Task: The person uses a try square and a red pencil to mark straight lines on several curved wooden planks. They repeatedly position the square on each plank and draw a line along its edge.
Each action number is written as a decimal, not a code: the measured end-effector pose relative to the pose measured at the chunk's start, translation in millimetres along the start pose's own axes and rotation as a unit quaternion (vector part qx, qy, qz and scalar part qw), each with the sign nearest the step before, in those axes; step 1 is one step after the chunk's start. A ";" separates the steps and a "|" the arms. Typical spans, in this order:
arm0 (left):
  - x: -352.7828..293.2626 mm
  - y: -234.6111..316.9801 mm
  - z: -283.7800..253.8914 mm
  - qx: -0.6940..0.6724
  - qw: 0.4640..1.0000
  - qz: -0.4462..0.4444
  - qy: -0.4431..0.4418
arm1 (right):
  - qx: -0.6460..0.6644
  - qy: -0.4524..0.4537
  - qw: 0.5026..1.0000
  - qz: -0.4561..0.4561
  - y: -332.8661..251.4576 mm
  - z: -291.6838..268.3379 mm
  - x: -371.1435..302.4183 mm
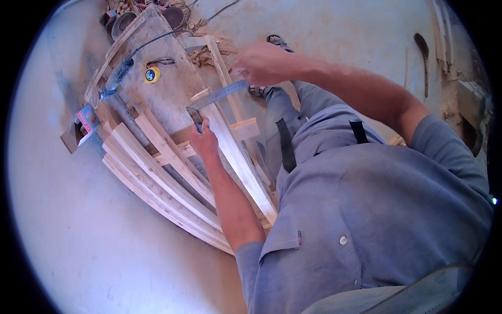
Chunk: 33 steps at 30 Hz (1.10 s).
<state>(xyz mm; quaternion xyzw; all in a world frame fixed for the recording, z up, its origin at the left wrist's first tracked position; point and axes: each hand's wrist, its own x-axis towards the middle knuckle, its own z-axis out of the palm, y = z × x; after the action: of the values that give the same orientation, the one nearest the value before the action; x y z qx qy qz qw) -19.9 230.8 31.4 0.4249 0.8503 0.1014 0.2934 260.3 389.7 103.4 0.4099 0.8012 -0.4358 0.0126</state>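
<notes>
My left hand [205, 139] is closed on the stock of a carpenter's square, with the thumb up against it. The square's metal blade [224, 93] lies across the upper end of a pale wooden plank [235, 157] and sticks out past its right side. Above the free end of that blade is my right hand [265, 64], blurred at the edges. Its fingers are curled together, and whatever they may hold cannot be made out. The plank slopes down toward my waist.
Several wooden strips [157, 170] lie side by side on the left. On the worn bench top [172, 97] are a yellow tape measure [152, 75] and a corded power tool [117, 76]. A small box [87, 119] stands at the bench's left edge. Wood shavings [222, 44] litter the floor behind.
</notes>
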 end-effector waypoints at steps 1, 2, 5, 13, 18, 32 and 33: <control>-5.9 -3.3 0.6 -0.006 1.000 0.000 0.004 | 0.028 0.037 0.999 0.006 7.3 14.0 -7.9; -12.5 -6.3 2.7 -0.019 0.999 0.018 0.023 | 0.030 0.034 0.999 0.026 13.4 27.7 -14.0; -28.4 -17.5 7.1 -0.062 0.996 0.042 0.045 | 0.046 0.067 0.994 0.068 25.3 71.8 -29.8; -91.9 -51.6 11.6 -0.250 0.961 0.001 -0.116 | 0.085 0.031 0.992 0.092 26.8 150.5 -89.4; -162.0 -67.5 27.1 -0.291 0.956 -0.041 0.006 | 0.216 -0.067 0.952 0.205 14.7 161.3 -125.2; -359.9 -242.3 89.4 0.045 0.977 -0.185 0.094 | 0.269 0.047 0.929 0.248 79.7 195.8 -278.5; -356.1 -249.3 85.9 0.011 0.982 -0.169 0.082 | 0.278 0.064 0.922 0.261 80.9 200.9 -292.9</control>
<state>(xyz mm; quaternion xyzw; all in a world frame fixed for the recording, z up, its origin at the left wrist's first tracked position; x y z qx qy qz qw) 31.3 -208.5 4.0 0.2687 0.9321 0.0750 0.2311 441.0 81.1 33.8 0.6181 0.5120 -0.5952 -0.0396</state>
